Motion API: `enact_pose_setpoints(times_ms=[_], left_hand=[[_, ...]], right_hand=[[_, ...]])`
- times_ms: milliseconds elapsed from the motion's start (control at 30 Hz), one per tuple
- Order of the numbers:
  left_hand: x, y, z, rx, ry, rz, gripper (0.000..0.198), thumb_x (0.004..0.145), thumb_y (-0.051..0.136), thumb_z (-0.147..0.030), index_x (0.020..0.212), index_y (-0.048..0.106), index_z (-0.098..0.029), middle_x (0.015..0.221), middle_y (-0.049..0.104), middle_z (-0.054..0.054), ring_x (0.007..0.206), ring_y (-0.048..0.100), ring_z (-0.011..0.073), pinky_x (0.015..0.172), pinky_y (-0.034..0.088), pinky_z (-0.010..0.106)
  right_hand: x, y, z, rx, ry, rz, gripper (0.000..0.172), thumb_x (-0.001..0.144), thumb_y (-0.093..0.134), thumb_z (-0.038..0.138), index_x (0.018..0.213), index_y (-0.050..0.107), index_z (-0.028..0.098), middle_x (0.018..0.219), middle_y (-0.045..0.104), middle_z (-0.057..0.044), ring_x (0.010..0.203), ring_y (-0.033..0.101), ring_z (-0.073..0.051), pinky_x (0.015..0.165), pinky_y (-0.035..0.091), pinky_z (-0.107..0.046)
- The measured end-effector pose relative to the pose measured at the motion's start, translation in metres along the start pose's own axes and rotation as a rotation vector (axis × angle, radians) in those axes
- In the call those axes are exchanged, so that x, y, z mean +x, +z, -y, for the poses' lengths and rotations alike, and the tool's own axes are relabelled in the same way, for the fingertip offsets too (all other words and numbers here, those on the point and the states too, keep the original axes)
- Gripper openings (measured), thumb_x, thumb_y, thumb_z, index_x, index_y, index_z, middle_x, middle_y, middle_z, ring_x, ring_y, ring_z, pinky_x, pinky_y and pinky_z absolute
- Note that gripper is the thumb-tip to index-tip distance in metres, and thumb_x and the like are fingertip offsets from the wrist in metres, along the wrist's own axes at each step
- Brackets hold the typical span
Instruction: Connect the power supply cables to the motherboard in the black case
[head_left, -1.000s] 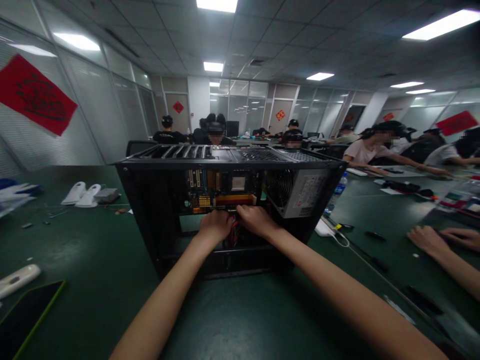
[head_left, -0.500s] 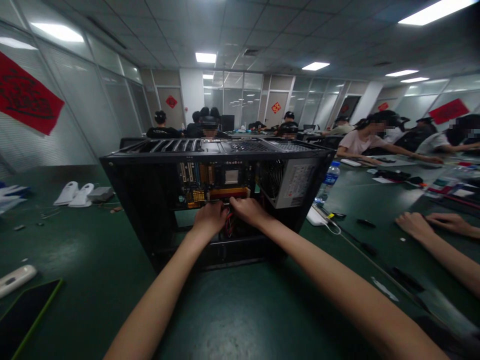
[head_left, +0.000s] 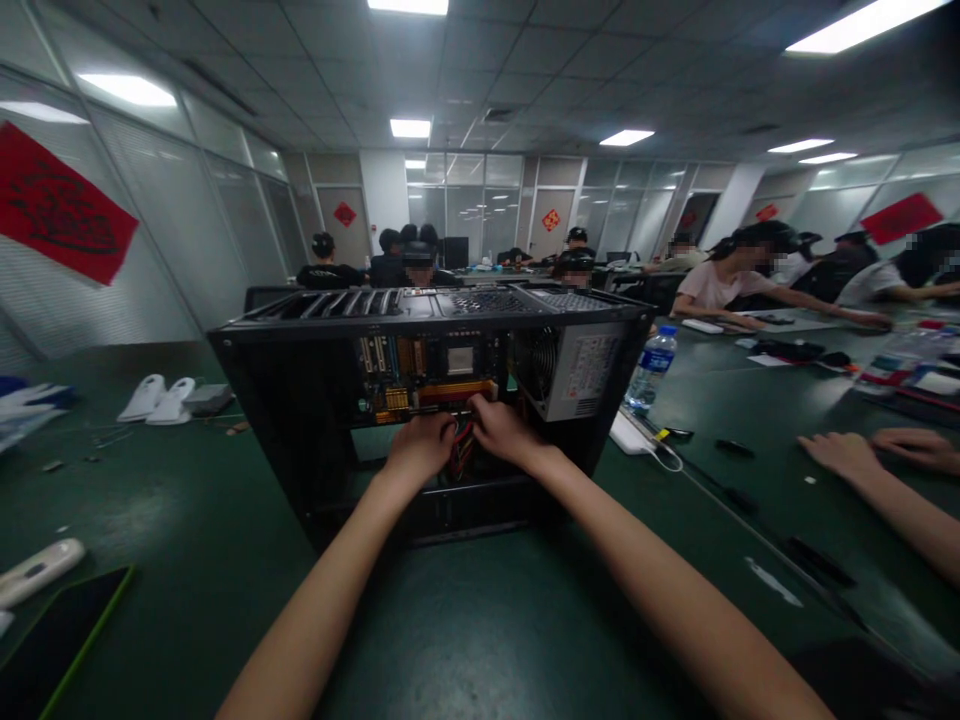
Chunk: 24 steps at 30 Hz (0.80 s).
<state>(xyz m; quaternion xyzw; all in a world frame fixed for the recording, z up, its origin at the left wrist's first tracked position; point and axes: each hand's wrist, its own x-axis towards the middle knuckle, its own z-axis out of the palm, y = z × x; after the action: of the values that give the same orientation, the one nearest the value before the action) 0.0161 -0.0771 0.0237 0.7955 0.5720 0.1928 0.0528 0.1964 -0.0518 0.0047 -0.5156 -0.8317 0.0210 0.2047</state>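
An open black computer case (head_left: 300, 400) stands on the green table (head_left: 480, 620) in front of me, its motherboard (head_left: 420, 375) and power supply (head_left: 577, 370) showing inside. Both my arms reach into the case. My left hand (head_left: 420, 445) is curled shut just below the motherboard, next to a bundle of red and yellow cables (head_left: 463, 455). My right hand (head_left: 502, 430) is closed beside it, fingers pinched at the same cables. What exactly each hand grips is hidden by the fingers.
A water bottle (head_left: 651, 368) and a white adapter (head_left: 630, 435) sit right of the case. Another person's hands (head_left: 862, 450) rest on the table at right. A dark phone (head_left: 52, 650) and white device (head_left: 37, 570) lie at left. More people work behind.
My hands stay at the cables inside the case, shifting only slightly. The view has drifted a little; the case sits slightly lower and right than half a second ago.
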Motion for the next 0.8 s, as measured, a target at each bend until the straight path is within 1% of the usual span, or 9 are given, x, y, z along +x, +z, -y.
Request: enact_pose_setpoints(times_ms=[67, 167, 300, 400, 500, 633, 800], left_hand=[[-0.0002, 0.0002, -0.0009, 0.010, -0.003, 0.000, 0.031, 0.097, 0.047, -0.034, 0.116, 0.070, -0.028, 0.113, 0.074, 0.007, 0.103, 0.070, 0.0269, 0.084, 0.051, 0.035], [0.0003, 0.0014, -0.0017, 0.022, 0.004, 0.011, 0.029, 0.097, 0.047, -0.033, 0.115, 0.069, -0.027, 0.110, 0.075, 0.007, 0.100, 0.070, 0.0271, 0.081, 0.051, 0.035], [0.0012, 0.0031, -0.0019, 0.044, 0.009, 0.007, 0.028, 0.098, 0.046, -0.035, 0.114, 0.068, -0.026, 0.110, 0.074, 0.008, 0.101, 0.070, 0.0271, 0.082, 0.050, 0.035], [0.0001, 0.0025, -0.0024, 0.066, 0.010, 0.004, 0.028, 0.099, 0.046, -0.035, 0.115, 0.067, -0.026, 0.112, 0.073, 0.009, 0.102, 0.069, 0.0275, 0.082, 0.050, 0.035], [-0.0025, 0.0005, -0.0033, 0.089, 0.017, 0.006, 0.029, 0.099, 0.045, -0.033, 0.117, 0.067, -0.026, 0.113, 0.072, 0.009, 0.104, 0.068, 0.0264, 0.083, 0.050, 0.034], [-0.0051, -0.0020, -0.0046, 0.078, 0.029, 0.005, 0.031, 0.100, 0.043, -0.032, 0.120, 0.067, -0.027, 0.117, 0.072, 0.008, 0.107, 0.068, 0.0257, 0.088, 0.050, 0.035], [-0.0056, -0.0039, -0.0047, 0.057, 0.061, 0.015, 0.032, 0.099, 0.045, -0.030, 0.121, 0.068, -0.027, 0.118, 0.072, 0.007, 0.108, 0.068, 0.0247, 0.089, 0.050, 0.034]], right_hand=[[0.0010, 0.0000, 0.0001, -0.007, 0.025, 0.005, 0.025, 0.091, 0.048, 0.010, 0.115, 0.051, 0.014, 0.098, 0.071, -0.010, 0.092, 0.069, -0.021, 0.069, 0.038, -0.025], [0.0030, -0.0007, 0.0006, -0.046, 0.073, 0.004, 0.022, 0.093, 0.049, 0.013, 0.114, 0.053, 0.014, 0.096, 0.071, -0.010, 0.089, 0.069, -0.021, 0.067, 0.037, -0.026], [0.0033, -0.0011, 0.0005, -0.110, 0.124, 0.006, 0.018, 0.093, 0.052, 0.019, 0.111, 0.056, 0.015, 0.098, 0.072, -0.011, 0.089, 0.069, -0.022, 0.065, 0.036, -0.027], [0.0020, -0.0014, 0.0012, -0.129, 0.128, 0.003, 0.017, 0.094, 0.052, 0.020, 0.108, 0.058, 0.016, 0.099, 0.072, -0.011, 0.091, 0.069, -0.022, 0.066, 0.037, -0.027], [0.0007, -0.0022, 0.0024, -0.117, 0.092, 0.023, 0.016, 0.093, 0.051, 0.019, 0.107, 0.059, 0.016, 0.098, 0.071, -0.011, 0.091, 0.069, -0.022, 0.068, 0.037, -0.026], [-0.0007, -0.0027, 0.0024, -0.046, 0.001, 0.023, 0.013, 0.091, 0.051, 0.015, 0.102, 0.059, 0.015, 0.094, 0.071, -0.010, 0.089, 0.067, -0.020, 0.068, 0.036, -0.025], [-0.0035, -0.0014, 0.0009, 0.018, -0.073, 0.032, 0.013, 0.089, 0.052, 0.015, 0.100, 0.058, 0.016, 0.087, 0.068, -0.006, 0.079, 0.063, -0.017, 0.065, 0.032, -0.024]])
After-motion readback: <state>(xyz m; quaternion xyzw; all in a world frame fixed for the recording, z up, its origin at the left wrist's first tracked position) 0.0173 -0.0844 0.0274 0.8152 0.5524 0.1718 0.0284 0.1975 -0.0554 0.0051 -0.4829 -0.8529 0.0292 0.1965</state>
